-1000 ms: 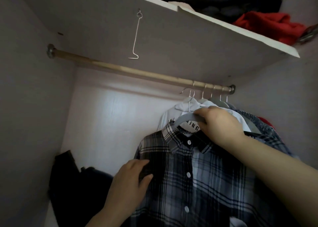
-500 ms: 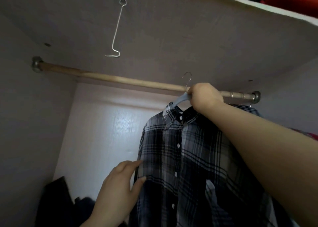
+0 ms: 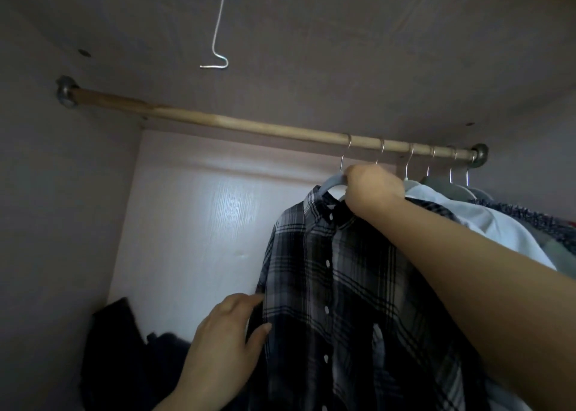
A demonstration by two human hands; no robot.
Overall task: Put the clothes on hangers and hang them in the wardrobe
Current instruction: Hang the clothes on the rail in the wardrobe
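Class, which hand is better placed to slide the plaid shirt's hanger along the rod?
Probably the right. The right hand grips the hanger at its neck just under the rod; the left hand is far lower, its fingers only touching the plaid shirt's side edge.

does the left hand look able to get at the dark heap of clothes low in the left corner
Probably yes: the left hand only touches the plaid shirt at its edge, and the dark heap lies just left of it with nothing between.
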